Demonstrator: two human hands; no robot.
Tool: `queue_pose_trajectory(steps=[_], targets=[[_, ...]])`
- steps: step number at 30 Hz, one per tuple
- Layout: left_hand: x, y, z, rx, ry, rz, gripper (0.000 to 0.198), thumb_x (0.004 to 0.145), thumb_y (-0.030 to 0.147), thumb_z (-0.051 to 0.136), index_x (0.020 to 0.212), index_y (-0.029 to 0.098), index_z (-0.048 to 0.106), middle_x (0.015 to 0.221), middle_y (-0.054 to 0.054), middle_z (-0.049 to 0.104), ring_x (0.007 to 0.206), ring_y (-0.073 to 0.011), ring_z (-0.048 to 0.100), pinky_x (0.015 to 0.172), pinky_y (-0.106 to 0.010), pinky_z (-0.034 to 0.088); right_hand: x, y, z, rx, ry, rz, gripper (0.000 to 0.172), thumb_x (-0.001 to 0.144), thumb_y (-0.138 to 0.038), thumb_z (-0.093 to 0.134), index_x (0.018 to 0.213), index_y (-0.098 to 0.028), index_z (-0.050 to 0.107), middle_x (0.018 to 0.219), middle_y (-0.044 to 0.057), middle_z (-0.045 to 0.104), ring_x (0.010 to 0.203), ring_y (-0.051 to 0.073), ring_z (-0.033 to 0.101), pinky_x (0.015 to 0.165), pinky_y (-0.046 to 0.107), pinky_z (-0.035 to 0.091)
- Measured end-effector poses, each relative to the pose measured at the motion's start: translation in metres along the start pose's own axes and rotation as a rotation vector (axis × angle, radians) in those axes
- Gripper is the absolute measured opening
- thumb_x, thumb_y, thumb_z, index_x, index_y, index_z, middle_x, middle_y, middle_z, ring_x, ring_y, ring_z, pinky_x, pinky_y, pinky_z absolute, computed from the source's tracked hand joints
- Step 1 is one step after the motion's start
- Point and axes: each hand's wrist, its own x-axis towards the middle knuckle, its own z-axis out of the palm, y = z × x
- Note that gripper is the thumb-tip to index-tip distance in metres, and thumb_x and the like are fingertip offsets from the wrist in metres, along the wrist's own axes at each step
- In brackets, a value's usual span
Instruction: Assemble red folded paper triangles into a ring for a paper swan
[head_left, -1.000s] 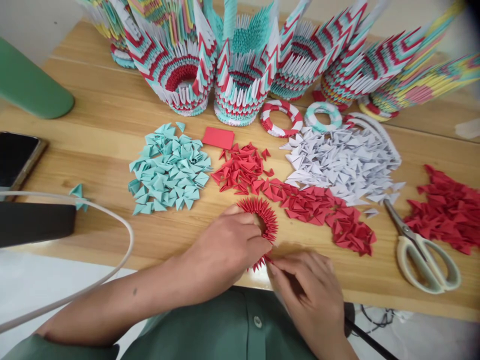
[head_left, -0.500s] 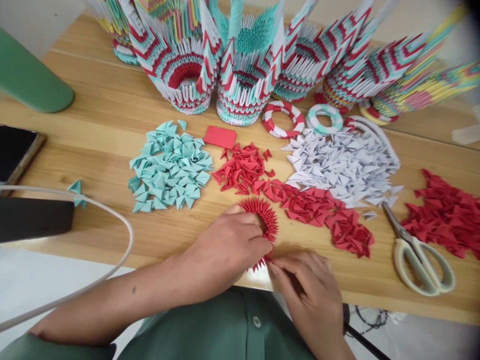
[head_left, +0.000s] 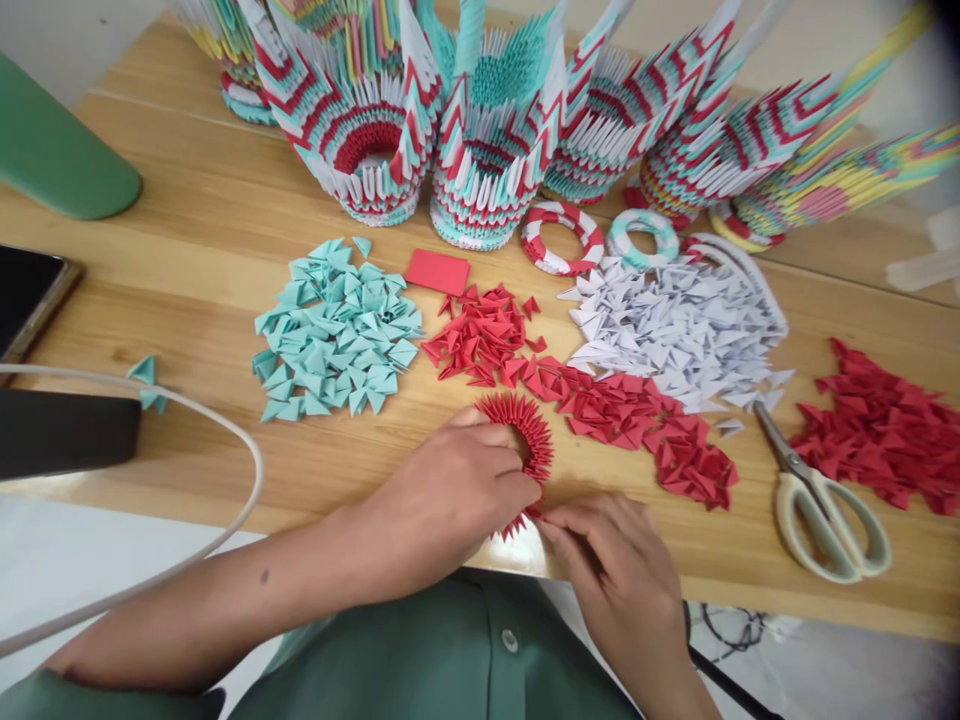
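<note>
A spiky ring of folded red paper pieces (head_left: 534,432) lies at the table's front edge. My left hand (head_left: 472,485) is closed around the ring's left side and hides much of it. At the ring's lower right, my right hand (head_left: 611,560) pinches a small red paper piece (head_left: 533,511) against the ring. The fingertips cover most of that piece. Just beyond the ring lie loose folded red pieces (head_left: 615,405), with a teal pile (head_left: 337,330) to the left and a white pile (head_left: 675,325) to the right.
Scissors (head_left: 825,510) lie at the right beside another red pile (head_left: 885,430). Folded-paper baskets (head_left: 487,190) line the back, with two small paper rings (head_left: 562,240) before them. A green cylinder (head_left: 60,145), a phone (head_left: 30,300) and a white cable (head_left: 240,440) are at the left.
The view has shifted slightly, so the things on the table appear a little further left. Both hands keep nearly the same pose at the ring.
</note>
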Motion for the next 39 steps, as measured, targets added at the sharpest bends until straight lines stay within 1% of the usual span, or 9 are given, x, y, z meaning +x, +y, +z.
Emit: queue_pose_trajectory(steps=[5,11,14,17,19,21,25,33,39], targets=[[-0.0003,0.0001,-0.0017,-0.008,-0.012,-0.002,0.032,0.102,0.016,0.042,0.082,0.015,0.067,0.071,-0.004,0.061,0.072,-0.0191,0.049,0.07,-0.036,0.035,0.001,-0.0007,0.0018,-0.019,0.015,-0.013,0.009,0.095,-0.015,0.061,0.087,-0.02,0.061,0.076,0.0,0.065,0.071,0.016,0.055,0.071,0.033,0.036],[-0.0016,-0.0017,-0.0027,-0.084,-0.005,-0.006,0.03,0.102,0.015,0.041,0.088,0.015,0.068,0.07,-0.003,0.058,0.071,-0.0183,0.048,0.069,-0.035,0.032,0.0014,-0.0024,0.0026,0.006,0.041,-0.019,0.008,0.093,-0.013,0.063,0.089,-0.019,0.062,0.075,0.0,0.064,0.072,0.016,0.054,0.072,0.032,0.035],[-0.0019,-0.002,-0.0036,-0.076,-0.029,-0.003,0.029,0.102,0.015,0.043,0.086,0.016,0.067,0.069,-0.002,0.058,0.072,-0.0181,0.049,0.07,-0.035,0.031,0.0008,-0.002,0.0027,0.013,0.054,-0.025,0.007,0.093,-0.013,0.063,0.089,-0.019,0.062,0.075,0.0,0.065,0.072,0.016,0.054,0.072,0.033,0.035],[-0.002,-0.0009,-0.0053,-0.061,-0.072,0.007,0.025,0.101,0.022,0.05,0.084,0.017,0.066,0.073,-0.001,0.061,0.076,-0.0181,0.05,0.073,-0.035,0.032,0.0,-0.0016,0.0034,0.013,0.068,-0.028,0.007,0.093,-0.012,0.063,0.089,-0.018,0.062,0.076,0.0,0.065,0.072,0.016,0.054,0.072,0.032,0.035],[-0.0023,0.0006,-0.0061,-0.054,-0.092,-0.001,0.021,0.1,0.028,0.055,0.086,0.018,0.066,0.077,-0.001,0.063,0.079,-0.0182,0.051,0.076,-0.035,0.033,-0.0006,-0.0016,0.0039,0.013,0.073,-0.024,0.007,0.093,-0.012,0.062,0.09,-0.018,0.063,0.076,0.0,0.065,0.073,0.016,0.054,0.072,0.032,0.035],[-0.0028,0.0021,-0.006,-0.042,-0.102,-0.016,0.017,0.099,0.029,0.057,0.09,0.018,0.067,0.08,-0.001,0.064,0.082,-0.0186,0.052,0.078,-0.035,0.034,-0.0012,-0.0017,0.0041,0.012,0.069,-0.016,0.007,0.094,-0.013,0.062,0.09,-0.019,0.064,0.077,0.0,0.066,0.073,0.016,0.054,0.072,0.033,0.034],[-0.0027,0.0039,-0.0033,-0.013,-0.081,-0.009,0.015,0.099,0.025,0.056,0.093,0.018,0.067,0.08,-0.002,0.064,0.081,-0.019,0.052,0.078,-0.035,0.034,-0.002,-0.0016,0.0044,0.016,0.075,-0.011,0.007,0.094,-0.014,0.062,0.091,-0.019,0.063,0.077,0.0,0.065,0.073,0.016,0.054,0.071,0.033,0.034],[-0.0001,0.0036,-0.0014,-0.009,-0.03,0.026,0.019,0.098,0.02,0.054,0.086,0.015,0.068,0.076,-0.002,0.063,0.075,-0.0175,0.053,0.073,-0.033,0.035,-0.0026,-0.0008,0.0044,0.015,0.071,-0.032,0.006,0.094,-0.013,0.062,0.092,-0.018,0.063,0.078,0.001,0.064,0.074,0.016,0.053,0.072,0.033,0.034],[0.0007,0.0041,-0.0027,-0.014,-0.036,0.013,0.019,0.098,0.021,0.055,0.087,0.015,0.07,0.075,-0.002,0.064,0.075,-0.0173,0.053,0.073,-0.034,0.037,-0.002,0.0005,0.0018,0.001,0.038,-0.031,0.008,0.095,-0.014,0.06,0.09,-0.019,0.062,0.078,0.001,0.064,0.074,0.017,0.054,0.072,0.033,0.033]])
